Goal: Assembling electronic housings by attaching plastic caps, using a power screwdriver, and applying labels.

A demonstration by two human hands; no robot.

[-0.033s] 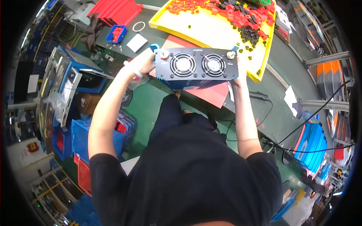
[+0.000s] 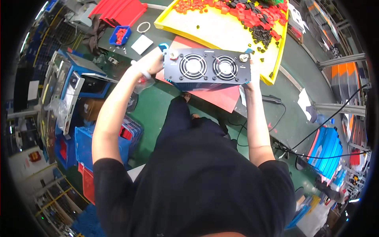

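Nothing is really shifting between the two shots, which come from the same instant: the power unit (image 2: 207,69) is sitting exactly where it was, and both arms are in the same pose.

So what's going on: the person is holding a dark blue boxy power unit with its black end panel tipped up toward the camera. That panel is showing two round fan grilles side by side, a red-ringed terminal near its left corner and a pale metal one near its right. The left hand (image 2: 152,61) is wrapping around the unit's left end, fingers closed on the casing, with a pale band on the wrist. The right hand (image 2: 252,77) is mostly hiding behind the right end, so I can't tell exactly how the fingers are sitting, but it's clearly pressing against that side and carrying its share.

The unit is hovering over, or maybe just resting on, a red mat (image 2: 221,96) on the green worktop (image 2: 158,106); can't tell which. Just beyond it, the yellow tray (image 2: 233,33) is holding loose red and black caps (image 2: 256,19). Off to the left there's a small blue bin (image 2: 120,34) with red bits, a white ring (image 2: 143,27) and a white square pad (image 2: 141,44).

My read: this looks like the turn-and-check stage, with the fan end being presented for a look or for fitting something on those terminals. Whatever comes next is going to need one hand free, so the unit would have to settle flat on the mat first.
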